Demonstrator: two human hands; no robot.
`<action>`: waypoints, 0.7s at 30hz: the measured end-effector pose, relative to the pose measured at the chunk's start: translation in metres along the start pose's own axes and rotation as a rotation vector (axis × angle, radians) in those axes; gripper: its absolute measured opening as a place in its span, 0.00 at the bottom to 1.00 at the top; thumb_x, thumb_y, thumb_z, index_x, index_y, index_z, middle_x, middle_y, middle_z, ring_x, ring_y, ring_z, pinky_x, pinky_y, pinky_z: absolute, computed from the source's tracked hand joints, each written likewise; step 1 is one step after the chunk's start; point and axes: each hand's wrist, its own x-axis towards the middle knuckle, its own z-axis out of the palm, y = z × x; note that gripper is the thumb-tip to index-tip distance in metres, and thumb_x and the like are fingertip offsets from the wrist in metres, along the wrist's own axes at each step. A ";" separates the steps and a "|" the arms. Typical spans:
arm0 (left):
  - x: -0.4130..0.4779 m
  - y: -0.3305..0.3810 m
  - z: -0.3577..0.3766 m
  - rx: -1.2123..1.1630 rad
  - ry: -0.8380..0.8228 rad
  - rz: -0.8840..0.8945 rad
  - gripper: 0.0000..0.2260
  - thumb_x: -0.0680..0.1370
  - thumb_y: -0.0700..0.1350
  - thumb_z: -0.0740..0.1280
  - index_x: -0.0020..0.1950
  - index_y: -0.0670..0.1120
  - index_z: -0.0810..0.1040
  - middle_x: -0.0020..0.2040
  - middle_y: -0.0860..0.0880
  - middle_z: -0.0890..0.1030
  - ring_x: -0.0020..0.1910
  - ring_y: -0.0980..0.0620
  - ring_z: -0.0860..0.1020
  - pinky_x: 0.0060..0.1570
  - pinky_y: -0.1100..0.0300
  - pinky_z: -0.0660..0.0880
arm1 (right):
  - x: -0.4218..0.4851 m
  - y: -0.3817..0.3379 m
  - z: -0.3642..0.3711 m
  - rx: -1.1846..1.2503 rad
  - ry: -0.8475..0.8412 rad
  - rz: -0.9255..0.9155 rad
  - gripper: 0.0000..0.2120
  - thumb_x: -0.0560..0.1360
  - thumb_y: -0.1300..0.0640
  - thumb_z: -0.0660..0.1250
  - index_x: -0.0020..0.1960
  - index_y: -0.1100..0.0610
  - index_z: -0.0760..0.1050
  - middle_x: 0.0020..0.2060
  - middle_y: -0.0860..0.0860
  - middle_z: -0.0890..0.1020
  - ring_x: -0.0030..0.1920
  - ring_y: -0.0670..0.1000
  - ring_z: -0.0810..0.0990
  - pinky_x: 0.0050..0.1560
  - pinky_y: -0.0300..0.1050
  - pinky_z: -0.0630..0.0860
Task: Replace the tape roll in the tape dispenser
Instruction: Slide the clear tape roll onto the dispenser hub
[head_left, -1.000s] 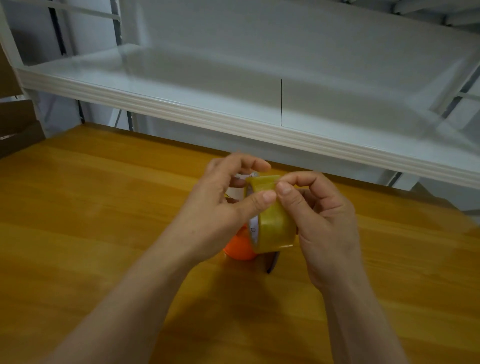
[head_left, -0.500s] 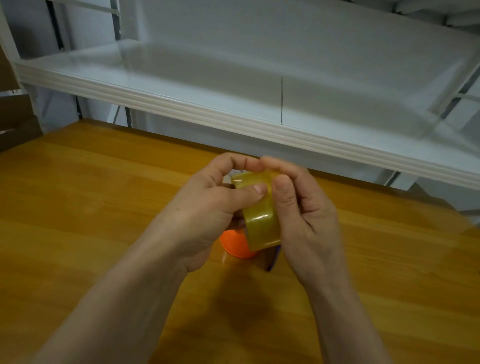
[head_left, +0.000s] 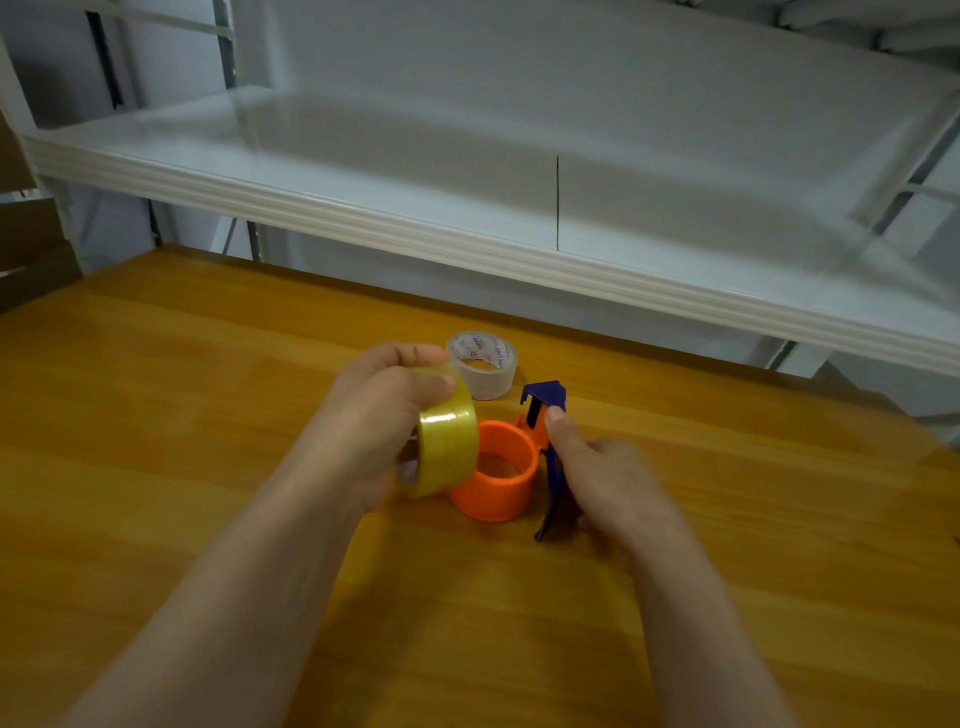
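Head view: your left hand (head_left: 382, 431) has the yellow tape roll (head_left: 448, 441) clamped, thumb across the top, roll on edge and just left of the orange hub (head_left: 496, 470). Your right hand (head_left: 602, 480) is curled around the blue dispenser handle (head_left: 551, 467), index finger up near the cutter end (head_left: 543, 395). The used roll (head_left: 482, 364) sits behind on the table (head_left: 208, 415), apart from both.

Next, I'd say: pin the dispenser flat, turn the roll so its core faces the hub, then press straight down. Check unwind direction toward the cutter first.
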 end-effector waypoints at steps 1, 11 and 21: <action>0.000 -0.002 0.003 0.007 -0.011 -0.018 0.10 0.77 0.38 0.69 0.55 0.51 0.80 0.56 0.42 0.81 0.50 0.41 0.81 0.38 0.51 0.79 | 0.000 -0.001 0.001 -0.024 -0.019 0.001 0.29 0.75 0.30 0.57 0.37 0.56 0.73 0.34 0.54 0.75 0.34 0.53 0.74 0.40 0.50 0.76; -0.001 -0.005 0.008 -0.009 -0.057 -0.038 0.10 0.77 0.37 0.68 0.55 0.49 0.79 0.56 0.40 0.82 0.54 0.38 0.83 0.52 0.40 0.80 | 0.000 -0.002 0.003 0.248 -0.128 -0.021 0.06 0.80 0.46 0.63 0.50 0.48 0.75 0.45 0.53 0.83 0.47 0.55 0.83 0.50 0.54 0.78; -0.013 0.016 -0.003 -0.158 -0.178 0.149 0.12 0.77 0.36 0.67 0.58 0.47 0.78 0.47 0.43 0.87 0.46 0.42 0.87 0.48 0.42 0.81 | 0.004 0.000 0.004 0.726 -0.047 -0.066 0.21 0.78 0.55 0.67 0.70 0.49 0.68 0.55 0.54 0.82 0.51 0.53 0.83 0.54 0.60 0.80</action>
